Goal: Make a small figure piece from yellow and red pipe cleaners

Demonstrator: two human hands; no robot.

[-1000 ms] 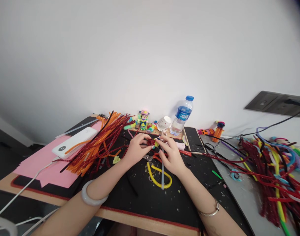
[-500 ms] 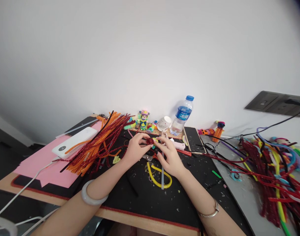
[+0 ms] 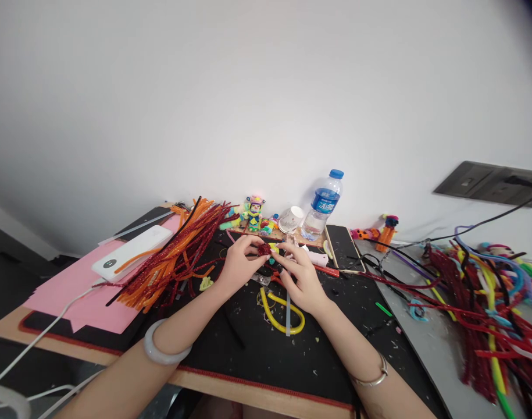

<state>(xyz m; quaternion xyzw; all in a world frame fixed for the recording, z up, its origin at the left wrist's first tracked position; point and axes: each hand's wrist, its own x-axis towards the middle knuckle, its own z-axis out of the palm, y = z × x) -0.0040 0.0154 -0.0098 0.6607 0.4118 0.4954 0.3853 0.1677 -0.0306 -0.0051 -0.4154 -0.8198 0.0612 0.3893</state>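
My left hand (image 3: 237,265) and my right hand (image 3: 301,276) meet over the black mat (image 3: 270,349), both pinching a small red glittery pipe-cleaner piece (image 3: 264,249) with a bit of yellow on its right side. The fingers of both hands are curled round it. A pale bangle sits on my left wrist and a thin silver one on my right. Just below the hands lie a bent yellow pipe cleaner (image 3: 283,314) and a clear stick (image 3: 287,311).
A heap of orange and red pipe cleaners (image 3: 170,259) lies left, by a white power bank (image 3: 132,251) on pink paper (image 3: 69,288). At the back stand a small figure (image 3: 254,213), a paper cup (image 3: 291,219), a water bottle (image 3: 322,206) and a phone (image 3: 341,247). Mixed pipe cleaners (image 3: 479,302) cover the right.
Both hands have lifted the small red piece slightly and turned it between the fingertips; the right fingers have shifted closer round it. Everything else on the table is unchanged.
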